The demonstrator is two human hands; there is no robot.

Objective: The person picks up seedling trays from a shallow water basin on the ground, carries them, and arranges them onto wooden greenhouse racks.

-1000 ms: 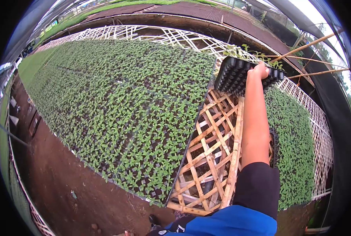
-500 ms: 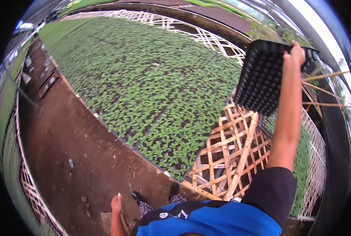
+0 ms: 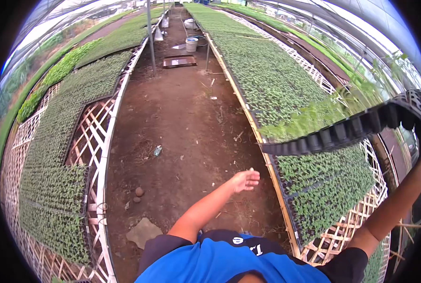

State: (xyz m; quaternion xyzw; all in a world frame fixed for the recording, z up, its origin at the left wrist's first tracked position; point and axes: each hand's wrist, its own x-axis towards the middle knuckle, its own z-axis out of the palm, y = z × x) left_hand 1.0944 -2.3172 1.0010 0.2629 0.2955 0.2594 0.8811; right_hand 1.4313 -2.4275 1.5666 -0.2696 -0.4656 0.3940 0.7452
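A black plastic seedling tray (image 3: 342,134) with green seedlings on top is held up at the right, its cell bottoms showing along the near side. My right arm (image 3: 385,210) reaches out to the tray's near right end. The fingers of that hand are hidden behind the tray at the dark edge of the view, and the tray rests in its grip above the bench. My left hand (image 3: 246,180) hangs over the dirt path with nothing in it, its fingers stretched out. It is nearest to the edge of the right seedling bench (image 3: 262,162).
Rows of seedlings (image 3: 271,70) cover the right bench, whose bamboo lattice (image 3: 335,238) shows at the near end. A left bench (image 3: 104,155) runs along the dirt path (image 3: 172,122). Further up the path are a bucket (image 3: 191,45), a brown tray (image 3: 179,61) and posts (image 3: 151,42).
My view has swung from the right bench to along the path. The tray has tipped from steeply tilted to flatter, showing seedlings. My left hand has risen forward.
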